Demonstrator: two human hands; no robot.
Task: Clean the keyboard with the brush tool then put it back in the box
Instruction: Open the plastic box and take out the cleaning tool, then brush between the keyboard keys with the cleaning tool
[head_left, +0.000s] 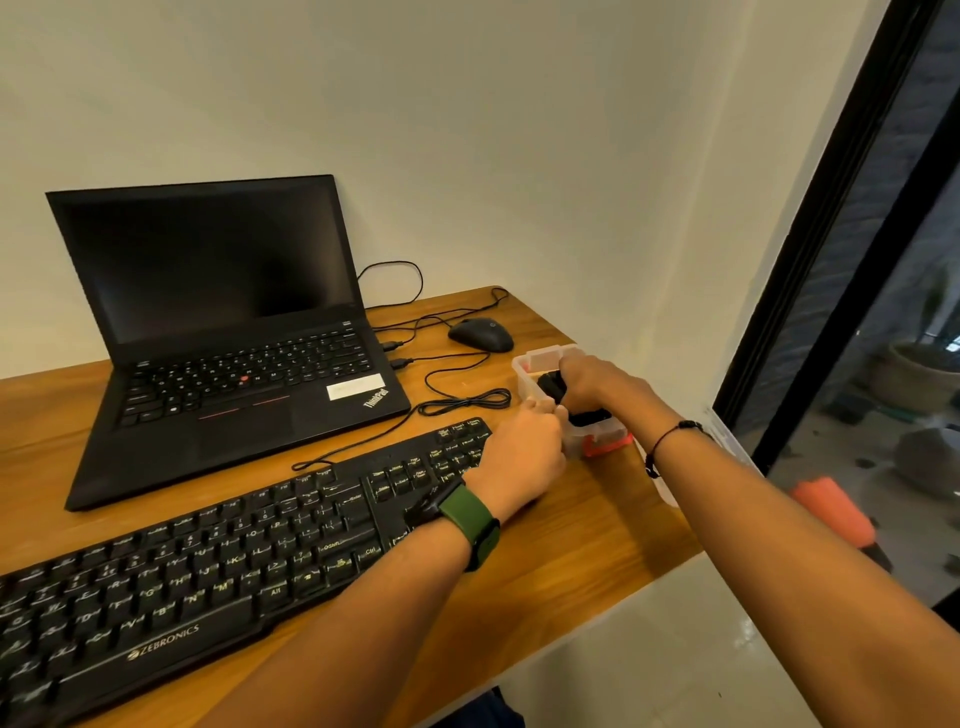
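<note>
Right hand (589, 383) grips the brush tool (551, 385) inside the box (535, 366) — left hand (524, 449) holds its near wall.

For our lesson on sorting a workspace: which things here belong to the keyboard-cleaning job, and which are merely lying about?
Belong to the job:
keyboard
clear box
black tool in the box
left hand
right hand

Lying about:
laptop
mouse
cables

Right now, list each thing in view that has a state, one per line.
laptop: lid open, screen dark
box: open, no lid on it
brush tool: inside the box, gripped
right hand: curled round the brush tool
left hand: holding the box's near side
mouse: untouched, cabled
</note>
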